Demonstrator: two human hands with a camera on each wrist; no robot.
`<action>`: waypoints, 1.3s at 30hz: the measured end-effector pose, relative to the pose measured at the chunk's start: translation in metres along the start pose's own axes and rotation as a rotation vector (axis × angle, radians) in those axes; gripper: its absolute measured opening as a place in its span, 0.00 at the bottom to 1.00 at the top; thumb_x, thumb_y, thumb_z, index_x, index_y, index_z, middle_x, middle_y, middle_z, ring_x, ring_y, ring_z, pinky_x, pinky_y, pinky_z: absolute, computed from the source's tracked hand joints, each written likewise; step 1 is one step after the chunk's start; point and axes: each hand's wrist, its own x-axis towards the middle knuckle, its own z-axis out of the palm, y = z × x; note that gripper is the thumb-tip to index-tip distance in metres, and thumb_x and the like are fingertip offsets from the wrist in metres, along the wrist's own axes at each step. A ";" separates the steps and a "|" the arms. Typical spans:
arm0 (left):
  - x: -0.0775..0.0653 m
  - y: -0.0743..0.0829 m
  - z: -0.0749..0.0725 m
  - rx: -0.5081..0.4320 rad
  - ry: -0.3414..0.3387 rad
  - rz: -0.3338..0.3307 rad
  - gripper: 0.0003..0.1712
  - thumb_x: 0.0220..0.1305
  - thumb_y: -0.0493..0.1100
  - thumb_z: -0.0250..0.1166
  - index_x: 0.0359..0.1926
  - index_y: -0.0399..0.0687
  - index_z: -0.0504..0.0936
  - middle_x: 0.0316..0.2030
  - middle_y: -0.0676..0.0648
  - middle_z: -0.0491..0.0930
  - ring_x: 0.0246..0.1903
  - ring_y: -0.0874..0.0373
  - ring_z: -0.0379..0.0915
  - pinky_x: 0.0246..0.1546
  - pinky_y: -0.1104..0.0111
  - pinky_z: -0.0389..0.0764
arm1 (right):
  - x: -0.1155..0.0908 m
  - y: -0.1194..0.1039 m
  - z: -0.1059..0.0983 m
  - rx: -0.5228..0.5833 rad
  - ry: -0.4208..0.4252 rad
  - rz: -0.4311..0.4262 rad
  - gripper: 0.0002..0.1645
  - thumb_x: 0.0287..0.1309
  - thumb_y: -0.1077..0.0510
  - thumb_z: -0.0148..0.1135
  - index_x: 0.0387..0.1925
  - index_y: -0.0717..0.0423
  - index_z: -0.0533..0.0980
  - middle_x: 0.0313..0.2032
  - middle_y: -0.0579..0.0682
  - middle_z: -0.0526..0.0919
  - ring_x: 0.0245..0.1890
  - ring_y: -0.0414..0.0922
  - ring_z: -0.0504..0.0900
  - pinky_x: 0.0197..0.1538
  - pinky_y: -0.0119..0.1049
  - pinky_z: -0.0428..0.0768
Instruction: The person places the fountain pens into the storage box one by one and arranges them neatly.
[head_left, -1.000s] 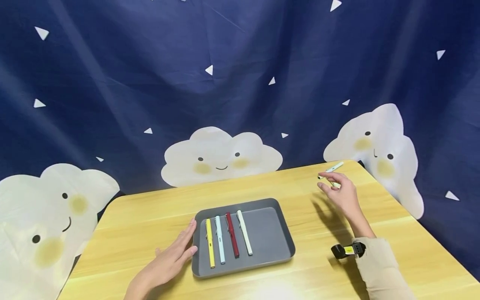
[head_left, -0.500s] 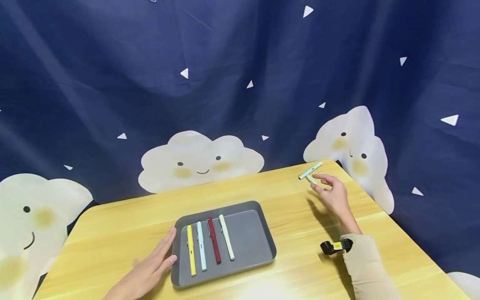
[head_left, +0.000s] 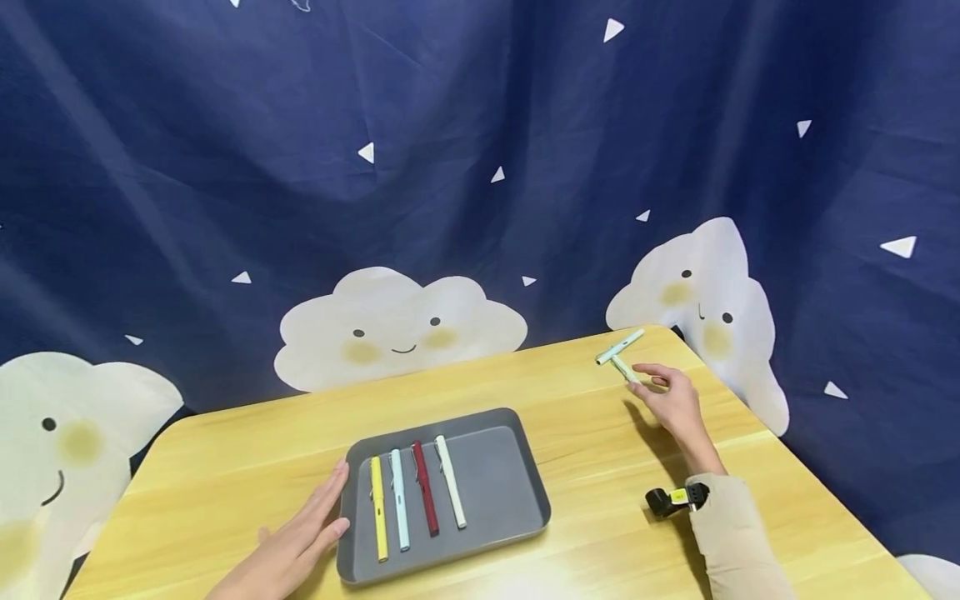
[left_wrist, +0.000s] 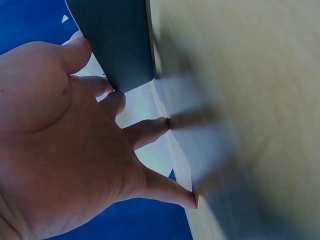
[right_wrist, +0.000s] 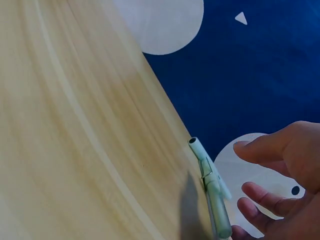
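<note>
My left hand rests against the left side of a dark grey tray, its fingers straight along the rim. In the left wrist view, that hand's thumb and some fingers touch the tray wall, while other fingertips reach the tabletop. Toward the far right corner, my right hand hovers with thumb and fingers apart, beside the near end of a pale green pen. A light blue pen lies across that pen's far end. The right wrist view shows nothing between the right hand's fingers.
Inside the tray, side by side, lie a yellow pen, a light blue pen, a dark red pen and a white pen. The wooden table ends before a blue curtain with clouds.
The head view has turned right. My right hand has drawn back slightly toward me, uncovering more of the pale green pen. My left hand stays at the tray.
</note>
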 end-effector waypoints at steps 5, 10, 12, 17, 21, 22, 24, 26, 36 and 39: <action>-0.002 0.002 0.000 0.000 0.027 0.010 0.41 0.81 0.61 0.47 0.84 0.58 0.43 0.82 0.48 0.42 0.77 0.39 0.46 0.44 0.11 0.35 | 0.000 0.003 -0.001 -0.014 -0.037 0.006 0.25 0.64 0.61 0.68 0.61 0.66 0.78 0.63 0.74 0.74 0.62 0.70 0.74 0.61 0.64 0.73; -0.003 0.002 0.002 0.008 0.034 0.013 0.40 0.81 0.62 0.46 0.84 0.60 0.42 0.82 0.50 0.42 0.77 0.42 0.47 0.47 0.12 0.37 | -0.001 0.008 -0.002 -0.070 -0.067 0.021 0.26 0.63 0.61 0.70 0.60 0.67 0.78 0.59 0.75 0.77 0.61 0.70 0.76 0.59 0.62 0.76; -0.003 0.002 0.003 0.004 0.033 0.024 0.40 0.81 0.61 0.46 0.84 0.60 0.42 0.82 0.51 0.42 0.77 0.42 0.47 0.48 0.13 0.38 | -0.002 0.011 -0.004 -0.095 -0.076 0.027 0.26 0.62 0.61 0.70 0.60 0.68 0.78 0.58 0.76 0.77 0.60 0.70 0.77 0.57 0.59 0.78; -0.003 0.004 0.003 0.006 0.042 0.041 0.39 0.81 0.60 0.47 0.84 0.58 0.43 0.82 0.51 0.43 0.77 0.41 0.48 0.48 0.12 0.38 | -0.002 0.017 -0.004 -0.142 -0.102 0.001 0.24 0.63 0.61 0.69 0.58 0.68 0.79 0.53 0.74 0.81 0.49 0.65 0.82 0.41 0.42 0.78; -0.006 0.004 0.001 0.023 0.064 0.039 0.39 0.81 0.60 0.47 0.84 0.58 0.45 0.81 0.52 0.44 0.77 0.43 0.50 0.48 0.13 0.41 | 0.001 0.018 0.001 -0.122 -0.115 -0.001 0.22 0.63 0.63 0.66 0.58 0.67 0.80 0.30 0.59 0.79 0.23 0.45 0.74 0.24 0.34 0.69; -0.007 0.003 0.001 0.024 0.066 0.040 0.39 0.81 0.59 0.47 0.83 0.58 0.45 0.81 0.53 0.44 0.77 0.43 0.49 0.48 0.13 0.41 | 0.001 0.019 0.001 -0.117 -0.116 0.004 0.22 0.63 0.64 0.65 0.58 0.67 0.80 0.27 0.54 0.76 0.20 0.42 0.69 0.21 0.33 0.68; -0.008 0.003 0.000 0.023 0.067 0.038 0.39 0.81 0.60 0.47 0.84 0.58 0.45 0.81 0.54 0.44 0.77 0.43 0.49 0.49 0.13 0.41 | 0.002 0.019 0.003 -0.125 -0.112 0.008 0.21 0.63 0.66 0.62 0.57 0.67 0.80 0.25 0.52 0.73 0.16 0.40 0.65 0.19 0.33 0.66; -0.007 0.003 0.000 0.021 0.059 0.039 0.39 0.81 0.60 0.47 0.84 0.58 0.45 0.81 0.54 0.44 0.77 0.42 0.49 0.49 0.13 0.41 | 0.001 0.020 0.001 -0.157 -0.095 0.002 0.20 0.62 0.68 0.60 0.55 0.67 0.81 0.28 0.59 0.80 0.20 0.43 0.70 0.20 0.33 0.67; -0.006 0.006 -0.001 -0.001 0.035 0.011 0.39 0.81 0.60 0.46 0.84 0.59 0.44 0.81 0.53 0.43 0.77 0.41 0.48 0.50 0.13 0.38 | -0.001 0.017 0.002 -0.243 -0.046 0.000 0.17 0.57 0.69 0.61 0.48 0.68 0.85 0.47 0.70 0.85 0.47 0.65 0.82 0.34 0.39 0.71; -0.007 0.006 -0.002 -0.001 0.042 0.015 0.39 0.82 0.59 0.46 0.84 0.58 0.44 0.81 0.52 0.43 0.77 0.40 0.48 0.50 0.13 0.38 | -0.001 0.014 0.002 -0.248 -0.057 -0.004 0.16 0.56 0.69 0.61 0.46 0.68 0.85 0.46 0.71 0.85 0.47 0.66 0.81 0.35 0.39 0.71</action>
